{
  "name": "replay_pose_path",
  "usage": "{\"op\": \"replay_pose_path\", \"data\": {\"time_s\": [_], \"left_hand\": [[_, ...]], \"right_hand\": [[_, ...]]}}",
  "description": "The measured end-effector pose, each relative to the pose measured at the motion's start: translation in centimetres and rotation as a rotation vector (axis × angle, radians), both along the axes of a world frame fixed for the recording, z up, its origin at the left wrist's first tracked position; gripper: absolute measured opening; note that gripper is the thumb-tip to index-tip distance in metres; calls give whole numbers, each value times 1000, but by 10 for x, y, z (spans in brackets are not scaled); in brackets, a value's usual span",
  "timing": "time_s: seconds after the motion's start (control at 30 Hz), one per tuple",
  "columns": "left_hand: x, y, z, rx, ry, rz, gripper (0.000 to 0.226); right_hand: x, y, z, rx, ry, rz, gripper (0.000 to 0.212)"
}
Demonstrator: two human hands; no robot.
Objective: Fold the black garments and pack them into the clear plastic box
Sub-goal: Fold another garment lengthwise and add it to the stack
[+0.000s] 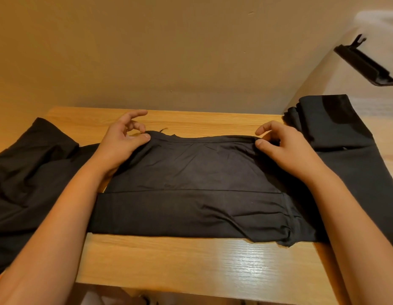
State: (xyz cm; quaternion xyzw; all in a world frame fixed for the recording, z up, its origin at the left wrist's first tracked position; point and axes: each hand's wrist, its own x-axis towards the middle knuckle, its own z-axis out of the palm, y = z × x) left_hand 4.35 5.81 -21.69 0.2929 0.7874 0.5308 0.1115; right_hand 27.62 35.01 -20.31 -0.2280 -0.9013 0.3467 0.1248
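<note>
A black garment (191, 172) lies spread across the middle of a light wooden table (191, 265), its near part folded over into a flat band along the front. The left hand (123, 142) pinches the garment's far edge near its left corner, with the fingers (137, 113) partly lifted. The right hand (286, 148) pinches the same edge near its right corner. A loose, crumpled dark cloth (26, 172) drapes over the table's left side. A folded dark stack (332, 126) sits at the right edge. Beyond it a black tray-like object (365, 62) rests tilted by the wall
</note>
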Motion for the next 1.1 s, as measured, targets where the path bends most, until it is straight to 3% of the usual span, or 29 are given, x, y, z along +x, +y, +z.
{"op": "replay_pose_path", "data": {"time_s": [0.1,0.2,0.33,0.43,0.5,0.63,0.8,0.93,1.1], "left_hand": [[-3,2,-1,-17,-61,-15,62],[-7,8,-1,-163,-10,-46,69],[-15,11,15,-380,12,-182,92],[-15,21,24,-619,108,-249,80],[-12,32,24,-675,177,-253,65],[-14,42,17,-632,232,-249,42],[-9,36,4,-442,264,-230,4],[-4,31,1,-365,266,-248,3],[-1,23,5,-265,142,-248,6]], "right_hand": [[-1,-2,-1,0,-33,7,35],[-5,-5,-2,69,-135,26,48],[-12,-4,-5,209,-189,35,42],[-16,-3,-5,198,-150,13,34],[-16,-3,-6,164,-114,23,25],[-16,-5,-10,134,-53,42,15],[-15,-1,-12,48,29,33,11],[-16,-3,-13,1,60,29,10],[-15,-6,-9,-91,101,9,13]]}}
